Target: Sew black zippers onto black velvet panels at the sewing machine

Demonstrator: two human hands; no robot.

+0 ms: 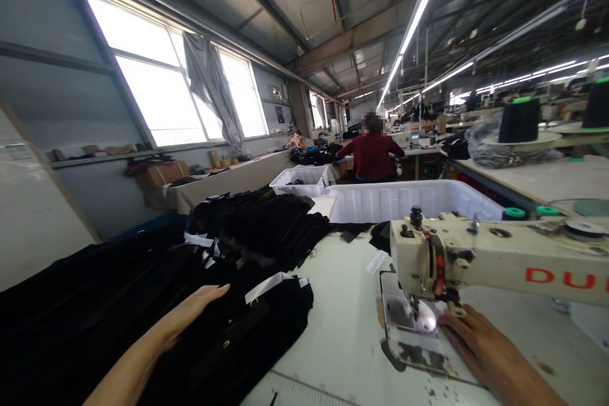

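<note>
My left hand (190, 312) rests at the black fabric pieces (266, 330), stretched out, its lower edge lost against the dark cloth. Beside its fingertips lies a white strip (269, 285) on the top piece, which also carries small gold-coloured metal rings. My right hand (478, 336) is at the sewing machine (457, 260), just right of the lit needle and presser foot. Its fingers are drawn together by a small pale thing, which I cannot make out. No cloth shows under the presser foot.
A heap of black fabric (257, 222) covers the left side. Behind the machine table (342, 304) stand a large white bin (404, 200) and a smaller one (299, 181). Further back sits a person in a dark red top (373, 155). Black thread cones (519, 120) stand at right.
</note>
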